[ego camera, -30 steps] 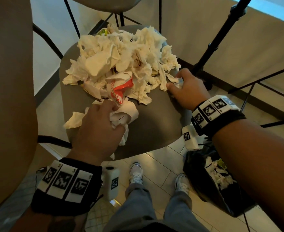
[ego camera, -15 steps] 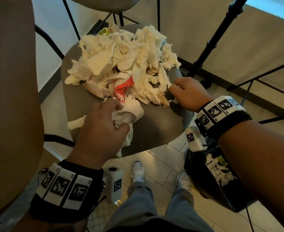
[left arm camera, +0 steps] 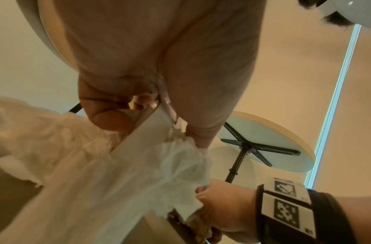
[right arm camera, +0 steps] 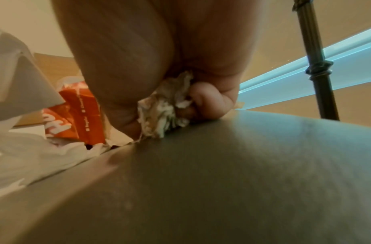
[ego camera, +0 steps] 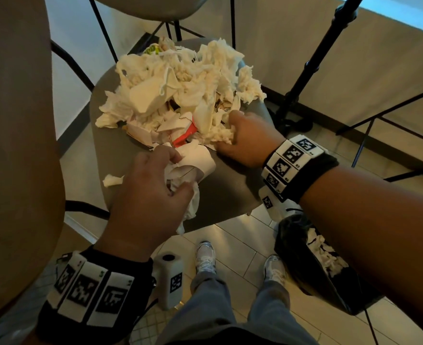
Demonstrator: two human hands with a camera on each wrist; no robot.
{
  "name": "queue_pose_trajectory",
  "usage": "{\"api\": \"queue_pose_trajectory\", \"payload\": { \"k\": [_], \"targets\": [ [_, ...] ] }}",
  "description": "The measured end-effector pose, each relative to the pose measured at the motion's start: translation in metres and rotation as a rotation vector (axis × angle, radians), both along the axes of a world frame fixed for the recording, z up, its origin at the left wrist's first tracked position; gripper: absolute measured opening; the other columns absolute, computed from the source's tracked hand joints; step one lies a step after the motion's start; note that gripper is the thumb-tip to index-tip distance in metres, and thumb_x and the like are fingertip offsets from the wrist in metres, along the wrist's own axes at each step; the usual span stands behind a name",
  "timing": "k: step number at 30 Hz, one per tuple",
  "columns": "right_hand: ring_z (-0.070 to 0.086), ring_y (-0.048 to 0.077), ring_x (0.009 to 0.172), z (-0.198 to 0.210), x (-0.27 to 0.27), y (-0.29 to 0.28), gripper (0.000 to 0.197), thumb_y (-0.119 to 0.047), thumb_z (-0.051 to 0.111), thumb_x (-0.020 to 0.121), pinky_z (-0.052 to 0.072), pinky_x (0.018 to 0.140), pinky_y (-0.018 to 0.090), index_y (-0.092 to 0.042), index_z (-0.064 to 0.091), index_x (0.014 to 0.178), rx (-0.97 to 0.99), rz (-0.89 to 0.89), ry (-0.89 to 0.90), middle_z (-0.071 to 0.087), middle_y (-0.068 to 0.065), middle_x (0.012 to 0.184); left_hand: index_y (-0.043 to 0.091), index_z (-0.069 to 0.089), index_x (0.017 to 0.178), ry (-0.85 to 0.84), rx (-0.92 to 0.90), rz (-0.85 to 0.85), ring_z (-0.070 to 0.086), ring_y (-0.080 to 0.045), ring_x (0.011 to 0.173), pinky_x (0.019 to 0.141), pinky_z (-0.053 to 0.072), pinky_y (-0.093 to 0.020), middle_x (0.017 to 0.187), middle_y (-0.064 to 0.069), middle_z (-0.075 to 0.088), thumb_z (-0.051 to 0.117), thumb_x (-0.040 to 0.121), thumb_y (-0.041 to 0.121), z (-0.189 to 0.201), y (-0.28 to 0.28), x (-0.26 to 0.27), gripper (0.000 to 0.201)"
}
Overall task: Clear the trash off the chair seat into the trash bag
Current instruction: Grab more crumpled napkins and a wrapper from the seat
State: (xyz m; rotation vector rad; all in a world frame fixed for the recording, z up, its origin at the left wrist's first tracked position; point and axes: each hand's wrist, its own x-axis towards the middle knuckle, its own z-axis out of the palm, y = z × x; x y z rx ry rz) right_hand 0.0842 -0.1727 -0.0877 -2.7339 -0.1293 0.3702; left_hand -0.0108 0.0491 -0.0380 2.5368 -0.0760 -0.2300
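A heap of crumpled white tissues (ego camera: 178, 88) with a torn red and white paper wrapper (ego camera: 185, 135) covers the far half of the grey chair seat (ego camera: 227, 190). My left hand (ego camera: 153, 195) grips a bunch of white paper and tissue (ego camera: 193, 168) at the seat's near edge. In the left wrist view this paper bunch (left arm camera: 138, 161) hangs from the curled fingers (left arm camera: 109, 118). My right hand (ego camera: 247, 140) is closed round a wad of tissue (right arm camera: 165, 105) at the heap's right edge, knuckles on the seat (right arm camera: 222, 173). The black trash bag (ego camera: 317, 265) stands open on the floor below my right forearm, tissues inside.
A black tripod pole (ego camera: 315, 61) rises just right of the chair. Another chair's seat (ego camera: 145, 6) and legs stand behind. A brown rounded surface (ego camera: 13, 145) fills the left side. My shoes (ego camera: 205, 257) are on the tiled floor under the seat's near edge.
My right hand slid left from the seat's right edge into the heap and closed on tissue. My left hand kept its bunch and curled tighter round it.
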Motion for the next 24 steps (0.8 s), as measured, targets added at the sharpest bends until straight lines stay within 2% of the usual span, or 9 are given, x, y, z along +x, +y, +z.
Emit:
{"api": "queue_pose_trajectory", "payload": {
  "k": [2, 4, 6, 10, 12, 16, 19, 21, 24],
  "targets": [
    [0.051, 0.007, 0.074, 0.003, -0.001, 0.0, 0.029, -0.046, 0.063, 0.091, 0.035, 0.058, 0.017, -0.023, 0.054, 0.108, 0.033, 0.06, 0.004, 0.054, -0.006, 0.088, 0.035, 0.049, 0.122, -0.004, 0.0, -0.009, 0.046, -0.01, 0.102, 0.074, 0.036, -0.018, 0.127, -0.001, 0.052, 0.075, 0.085, 0.041, 0.001, -0.001, 0.0, 0.045],
    [0.045, 0.0, 0.067, 0.008, -0.004, -0.002, 0.032, -0.041, 0.064, 0.092, 0.032, 0.057, 0.014, -0.02, 0.059, 0.115, 0.092, 0.082, 0.045, 0.047, -0.015, 0.078, 0.034, 0.05, 0.122, -0.016, 0.004, -0.015, 0.045, -0.008, 0.1, 0.07, 0.03, -0.011, 0.125, -0.001, 0.052, 0.075, 0.085, 0.04, 0.003, -0.002, 0.0, 0.045],
    [0.045, -0.004, 0.065, 0.013, -0.009, -0.004, 0.034, -0.041, 0.065, 0.093, 0.032, 0.058, 0.014, -0.02, 0.06, 0.119, 0.155, 0.081, 0.063, 0.044, -0.017, 0.074, 0.032, 0.05, 0.123, -0.024, -0.004, -0.016, 0.045, -0.009, 0.1, 0.069, 0.031, -0.011, 0.123, -0.001, 0.052, 0.074, 0.085, 0.04, 0.006, -0.003, 0.0, 0.045],
    [0.056, 0.009, 0.068, 0.025, -0.018, -0.012, 0.019, -0.038, 0.065, 0.09, 0.045, 0.062, 0.026, -0.021, 0.057, 0.09, 0.288, 0.076, 0.084, 0.058, -0.004, 0.08, 0.029, 0.052, 0.123, -0.031, -0.039, -0.02, 0.048, -0.011, 0.1, 0.069, 0.033, -0.01, 0.12, -0.002, 0.05, 0.073, 0.084, 0.039, 0.018, -0.006, -0.001, 0.045],
    [0.06, 0.016, 0.072, 0.033, -0.022, -0.018, 0.016, -0.036, 0.065, 0.089, 0.053, 0.064, 0.033, -0.022, 0.058, 0.087, 0.345, 0.064, 0.088, 0.062, 0.003, 0.086, 0.033, 0.051, 0.12, -0.044, -0.058, -0.028, 0.05, -0.011, 0.096, 0.067, 0.036, -0.011, 0.119, -0.001, 0.049, 0.072, 0.084, 0.04, 0.026, -0.009, -0.003, 0.043],
    [0.053, 0.004, 0.058, 0.05, -0.036, -0.03, 0.02, -0.031, 0.063, 0.091, 0.051, 0.06, 0.023, -0.032, 0.05, 0.076, 0.463, 0.026, 0.041, 0.055, -0.007, 0.073, 0.044, 0.043, 0.111, -0.069, -0.121, -0.043, 0.049, 0.004, 0.089, 0.064, 0.037, -0.007, 0.119, 0.002, 0.049, 0.074, 0.084, 0.037, 0.037, -0.018, -0.007, 0.042],
    [0.056, 0.005, 0.058, 0.05, -0.047, -0.042, 0.021, -0.028, 0.065, 0.092, 0.05, 0.059, 0.022, -0.031, 0.051, 0.077, 0.527, -0.015, 0.05, 0.055, -0.008, 0.073, 0.044, 0.042, 0.11, -0.082, -0.135, -0.087, 0.046, 0.002, 0.088, 0.068, 0.04, -0.001, 0.12, 0.002, 0.05, 0.074, 0.084, 0.037, 0.037, -0.027, -0.007, 0.041],
    [0.059, 0.0, 0.061, 0.047, -0.055, -0.049, 0.018, -0.028, 0.066, 0.092, 0.048, 0.06, 0.018, -0.031, 0.055, 0.079, 0.563, -0.054, 0.061, 0.059, -0.011, 0.073, 0.043, 0.043, 0.11, -0.088, -0.142, -0.115, 0.047, -0.001, 0.099, 0.074, 0.041, -0.005, 0.122, 0.002, 0.052, 0.074, 0.085, 0.036, 0.036, -0.033, -0.005, 0.04],
    [0.06, -0.007, 0.062, 0.044, -0.069, -0.061, 0.015, -0.026, 0.067, 0.091, 0.048, 0.057, 0.013, -0.029, 0.057, 0.08, 0.633, -0.116, 0.073, 0.062, -0.028, 0.07, 0.038, 0.048, 0.112, -0.092, -0.154, -0.144, 0.053, -0.012, 0.106, 0.085, 0.051, -0.025, 0.122, -0.001, 0.054, 0.075, 0.086, 0.033, 0.035, -0.043, -0.003, 0.038]
  ]
}}
